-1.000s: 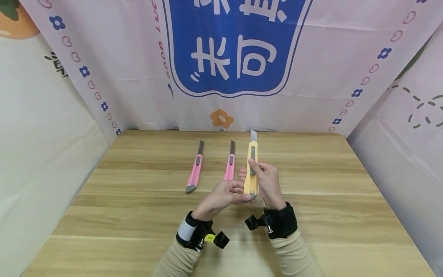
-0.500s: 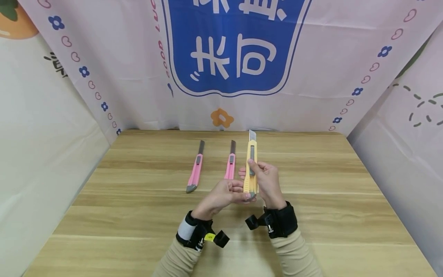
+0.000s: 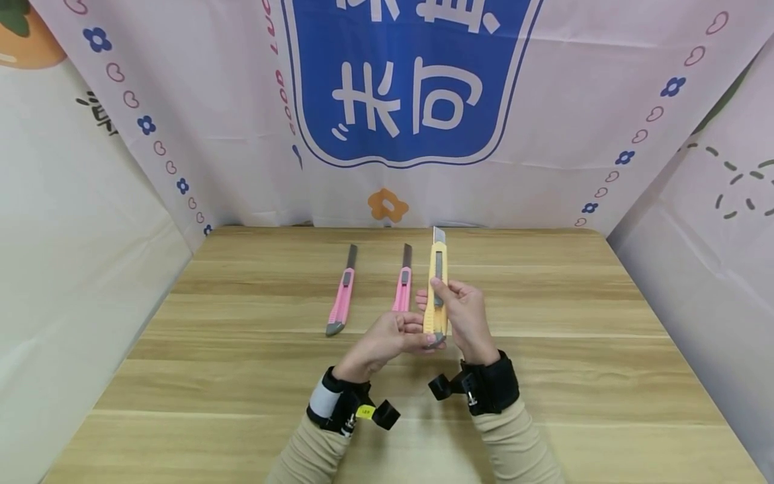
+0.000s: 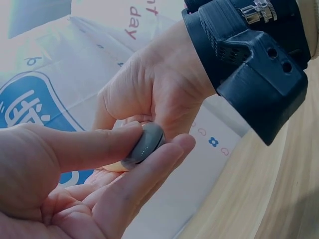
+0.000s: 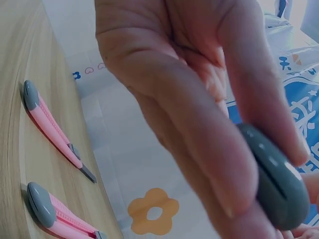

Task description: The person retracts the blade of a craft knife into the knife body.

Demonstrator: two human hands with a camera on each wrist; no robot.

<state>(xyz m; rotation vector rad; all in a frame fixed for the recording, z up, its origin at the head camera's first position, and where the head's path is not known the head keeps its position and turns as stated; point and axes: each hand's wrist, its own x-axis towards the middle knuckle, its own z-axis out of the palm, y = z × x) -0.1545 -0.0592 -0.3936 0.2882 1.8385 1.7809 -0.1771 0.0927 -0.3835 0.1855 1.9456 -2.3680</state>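
over wood-grain tabletop (image 3: 242, 403), slim yellow cutter (image 3: 437, 269), round-ended, pinched by left hand (image 3: 388, 338) and right hand (image 3: 469, 320)

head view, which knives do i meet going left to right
Pink knife on the table, second pink knife partly hidden by the left hand, yellow knife held by that hand and the right hand.

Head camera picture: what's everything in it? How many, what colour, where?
Table: one, brown, across the lower picture
Pink cutters: two, pink and grey, on it
Yellow cutter: one, yellow and grey, right of them
Printed cloth: count unclear, mostly white, behind and beside table
Wrist bands with cameras: two, mostly black, one per wrist
Sleeves: two, beige, on arms
Left hand: one, bare, pinching yellow cutter's grey end
Right hand: one, bare, gripping its middle
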